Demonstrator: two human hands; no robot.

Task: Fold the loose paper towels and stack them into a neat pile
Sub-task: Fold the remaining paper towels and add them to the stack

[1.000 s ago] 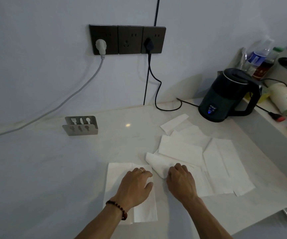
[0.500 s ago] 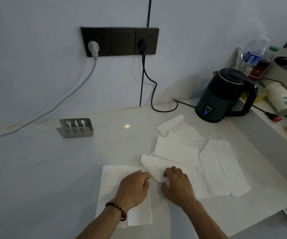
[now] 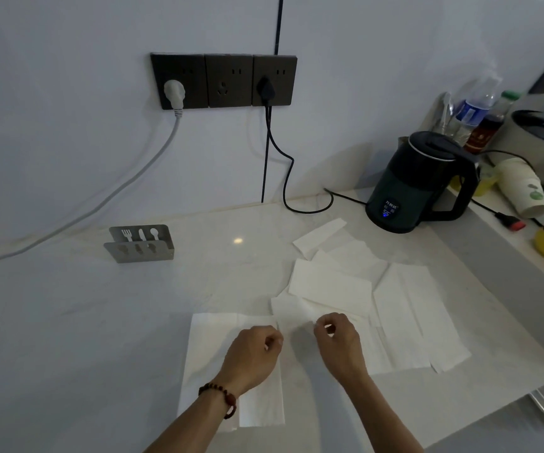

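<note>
Mid-fold on one loose towel (image 3: 292, 317), near the front edge of the surface (image 3: 77, 322). My left hand (image 3: 252, 353) and right hand (image 3: 337, 341) each pinch an edge of it with curled fingers, sheet between them. Folded towel (image 3: 211, 348) lies flat under my left wrist. Unfolded sheets (image 3: 404, 315) sprawl toward the right edge. Next, I judge: match corners, crease, lay on the folded one. Paper thin, soft, limp, white rectangles; stone slick.

Dim bluish light, small glare spot on the countertop (image 3: 68, 322), wide-angle bending at edges, soft focus
</note>
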